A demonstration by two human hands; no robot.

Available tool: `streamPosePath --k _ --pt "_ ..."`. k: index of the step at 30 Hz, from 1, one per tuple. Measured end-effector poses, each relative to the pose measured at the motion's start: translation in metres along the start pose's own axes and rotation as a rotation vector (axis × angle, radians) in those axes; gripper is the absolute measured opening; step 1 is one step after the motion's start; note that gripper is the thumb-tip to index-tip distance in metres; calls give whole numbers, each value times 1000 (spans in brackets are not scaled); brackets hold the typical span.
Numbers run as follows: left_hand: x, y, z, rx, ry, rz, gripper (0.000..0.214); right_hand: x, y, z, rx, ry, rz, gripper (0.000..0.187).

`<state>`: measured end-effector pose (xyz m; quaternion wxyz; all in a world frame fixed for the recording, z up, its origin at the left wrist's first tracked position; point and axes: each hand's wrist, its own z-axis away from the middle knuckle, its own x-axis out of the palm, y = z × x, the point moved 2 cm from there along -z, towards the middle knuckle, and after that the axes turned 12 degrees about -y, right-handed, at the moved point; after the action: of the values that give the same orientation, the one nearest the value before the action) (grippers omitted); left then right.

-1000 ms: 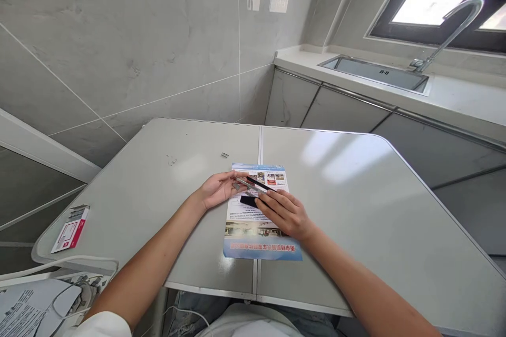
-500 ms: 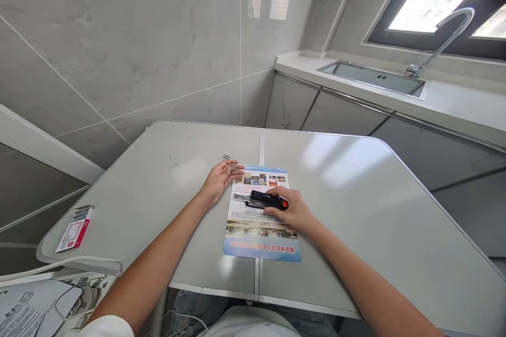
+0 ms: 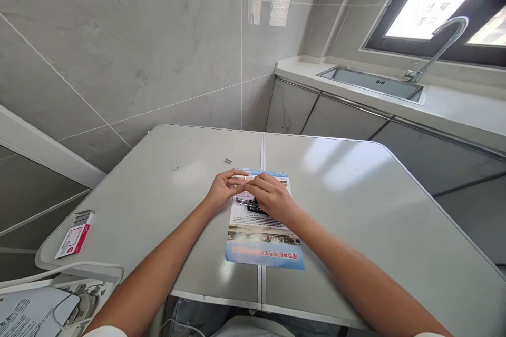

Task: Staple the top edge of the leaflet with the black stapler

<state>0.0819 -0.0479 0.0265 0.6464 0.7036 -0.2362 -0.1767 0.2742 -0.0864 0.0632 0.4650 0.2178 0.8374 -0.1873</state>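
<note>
A colour flyer (image 3: 263, 239) lies on the grey table (image 3: 348, 189) in front of me. A black stapler (image 3: 253, 205) rests on the flyer, mostly hidden under my right hand (image 3: 271, 197). My left hand (image 3: 224, 188) and my right hand meet fingertip to fingertip over the flyer's upper left edge. Both pinch something small that I cannot make out. A small strip of staples (image 3: 228, 160) lies on the table just beyond my hands.
A red and white staple box (image 3: 75, 234) sits at the table's left edge. Papers and a white cable (image 3: 47, 295) lie lower left. A sink (image 3: 371, 81) with a curved tap (image 3: 438, 45) is set in the counter at the right. Tiled wall stands behind.
My right hand has let go of the stapler on the flyer and moved up to meet my left hand. The left hand's fingers have gone from flat to pinched.
</note>
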Motion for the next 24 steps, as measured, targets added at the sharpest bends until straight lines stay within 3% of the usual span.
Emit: streamPosePath --k 4,7,10,12,14,16,20,24 --pt "4 1 0 16 -71 38 53 0 0 4 24 36 -16 45" --pt "-5 2 -2 96 28 -91 40 -9 22 15 108 125 -105 44" --pt "-27 -2 -5 119 204 -539 26 -17 75 44 314 127 -92 33" --pt "-41 -9 -9 56 223 -820 28 -21 119 74 516 125 -42 27" --pt "-53 -18 -12 -37 240 -989 36 -21 160 105 745 107 -4 23" --pt "-59 -27 -16 -146 217 -1092 46 -18 187 130 870 83 -26 22" --pt "-60 -38 -20 -278 121 -1130 57 -11 201 148 895 106 -22 28" --pt "-59 -36 -19 -219 165 -1160 45 -7 194 145 819 106 26 29"
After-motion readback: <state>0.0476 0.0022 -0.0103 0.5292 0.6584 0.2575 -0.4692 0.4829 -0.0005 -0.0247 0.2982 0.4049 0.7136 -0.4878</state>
